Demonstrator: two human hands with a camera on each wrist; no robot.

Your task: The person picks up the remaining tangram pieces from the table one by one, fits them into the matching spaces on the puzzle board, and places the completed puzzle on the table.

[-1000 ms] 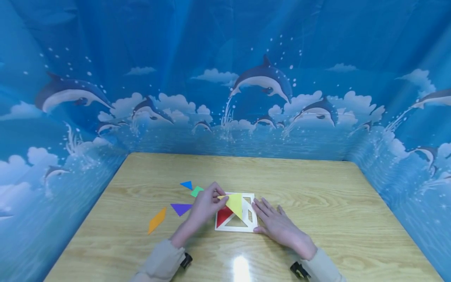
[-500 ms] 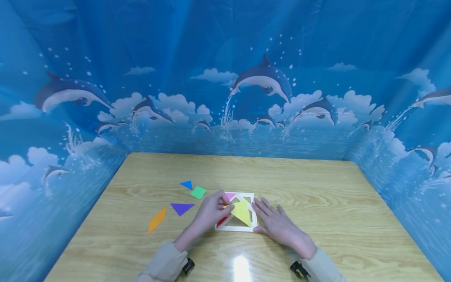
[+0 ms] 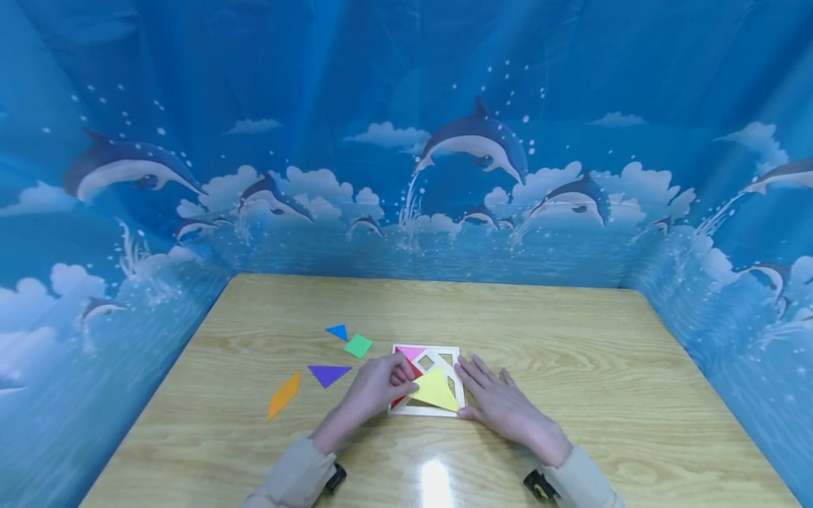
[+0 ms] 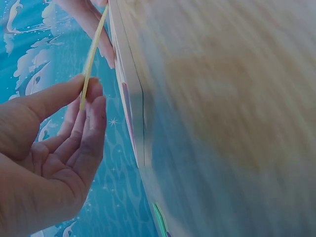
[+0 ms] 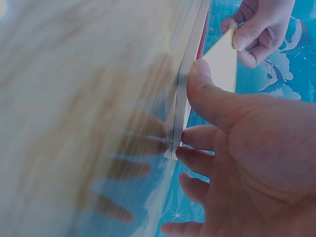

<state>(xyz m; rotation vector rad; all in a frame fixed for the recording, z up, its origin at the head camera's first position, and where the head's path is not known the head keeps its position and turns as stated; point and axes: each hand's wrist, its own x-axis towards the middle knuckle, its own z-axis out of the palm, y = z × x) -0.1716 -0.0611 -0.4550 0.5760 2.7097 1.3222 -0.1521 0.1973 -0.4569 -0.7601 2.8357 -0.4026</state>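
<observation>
My left hand [image 3: 379,384] pinches a yellow triangle piece [image 3: 435,389] at one corner, between thumb and fingers. In the left wrist view the yellow triangle [image 4: 91,59] shows edge-on, tilted above the white puzzle frame [image 3: 424,413]. It overlaps the near part of the frame, over a large cut-out. A pink triangle [image 3: 410,352] and a red triangle [image 3: 416,371] sit in the frame, the red one partly hidden by the left hand and the yellow piece. Fingers spread, my right hand [image 3: 502,402] rests against the frame's right edge; in the right wrist view its thumb [image 5: 201,74] is at the frame's side.
Left of the frame lie a blue triangle [image 3: 339,331], a green square [image 3: 358,346], a purple triangle [image 3: 328,375] and an orange parallelogram [image 3: 283,396] on the wooden table [image 3: 546,331]. A dolphin-print curtain [image 3: 394,169] surrounds the table's back and sides.
The left hand has brought the yellow triangle toward the near side of the frame and turned it so its long edge faces the near side. The right hand has stayed in place.
</observation>
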